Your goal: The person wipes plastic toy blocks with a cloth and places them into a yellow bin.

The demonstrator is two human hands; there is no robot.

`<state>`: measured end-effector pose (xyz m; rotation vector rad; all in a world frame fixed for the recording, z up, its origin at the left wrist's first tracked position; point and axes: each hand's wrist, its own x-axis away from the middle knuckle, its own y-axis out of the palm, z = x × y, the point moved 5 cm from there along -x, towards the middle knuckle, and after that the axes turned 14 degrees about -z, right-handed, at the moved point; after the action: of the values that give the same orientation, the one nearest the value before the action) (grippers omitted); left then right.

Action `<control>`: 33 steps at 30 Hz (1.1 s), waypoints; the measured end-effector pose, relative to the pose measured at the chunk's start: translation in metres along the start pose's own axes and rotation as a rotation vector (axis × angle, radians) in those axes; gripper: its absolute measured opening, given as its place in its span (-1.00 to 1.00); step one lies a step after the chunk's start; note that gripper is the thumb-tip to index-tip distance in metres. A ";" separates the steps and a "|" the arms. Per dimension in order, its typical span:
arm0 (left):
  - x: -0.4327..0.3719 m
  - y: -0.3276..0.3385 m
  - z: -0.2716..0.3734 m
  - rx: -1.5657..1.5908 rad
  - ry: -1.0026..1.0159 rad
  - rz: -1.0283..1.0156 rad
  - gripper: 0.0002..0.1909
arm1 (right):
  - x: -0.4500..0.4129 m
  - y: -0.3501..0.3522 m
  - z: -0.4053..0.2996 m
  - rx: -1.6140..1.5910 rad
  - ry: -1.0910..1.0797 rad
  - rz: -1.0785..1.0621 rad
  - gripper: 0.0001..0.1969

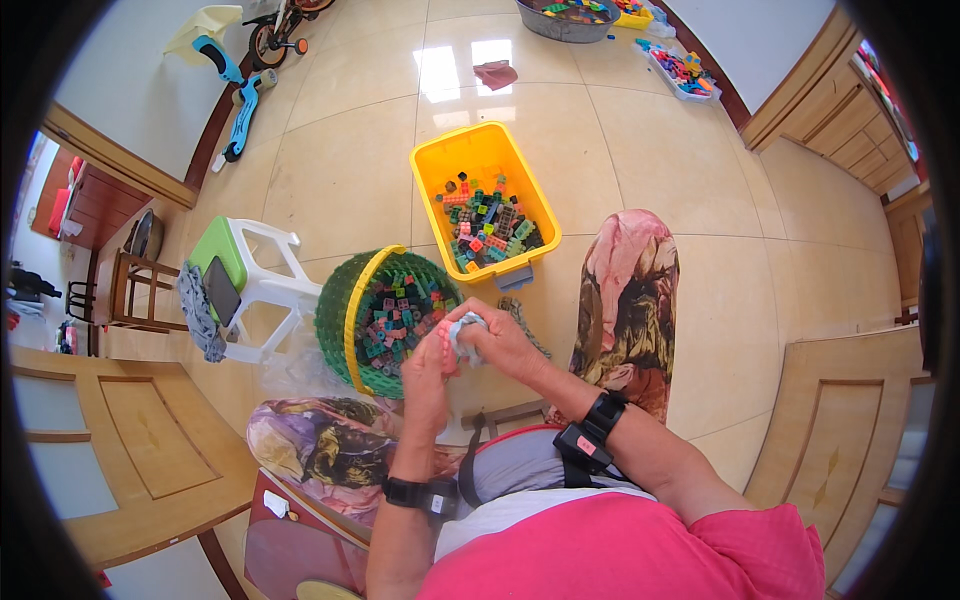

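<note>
Both of my hands are together over the right rim of a green woven basket (327, 315) with a yellow handle. Between the fingers of my left hand (424, 379) is a pink studded toy brick (448, 349). My right hand (504, 341) pinches a light blue cloth (468, 330) right against that brick; my fingers partly hide both. Many small building bricks (397, 319) in pink, teal and grey lie in the basket. Beyond it, a yellow plastic tub (480, 139) holds more bricks (491, 225), green, black, orange and others.
A white and green stool (262, 262) stands left of the basket, with a dark flat object (223, 289) and grey cloth (199, 315) on it. Farther off are a blue scooter (241, 120), a maroon cloth (495, 75), a metal basin (566, 28) and a toy-filled tray (684, 75).
</note>
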<state>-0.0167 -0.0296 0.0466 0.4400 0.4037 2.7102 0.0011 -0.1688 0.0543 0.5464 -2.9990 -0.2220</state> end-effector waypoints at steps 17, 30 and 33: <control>0.000 -0.009 0.009 -0.059 -0.064 -0.103 -0.64 | -0.005 -0.002 0.011 -0.139 0.053 -0.154 -0.84; -0.015 -0.019 -0.013 0.567 0.069 -0.042 -0.72 | 0.002 0.000 0.031 -0.402 0.130 0.086 -0.74; -0.016 -0.025 -0.018 0.621 0.072 0.014 -0.76 | 0.001 0.005 0.033 -0.227 0.131 0.021 -0.73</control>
<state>-0.0019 -0.0178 0.0179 0.5006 1.2747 2.5709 -0.0053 -0.1600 0.0229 0.4851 -2.8018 -0.4966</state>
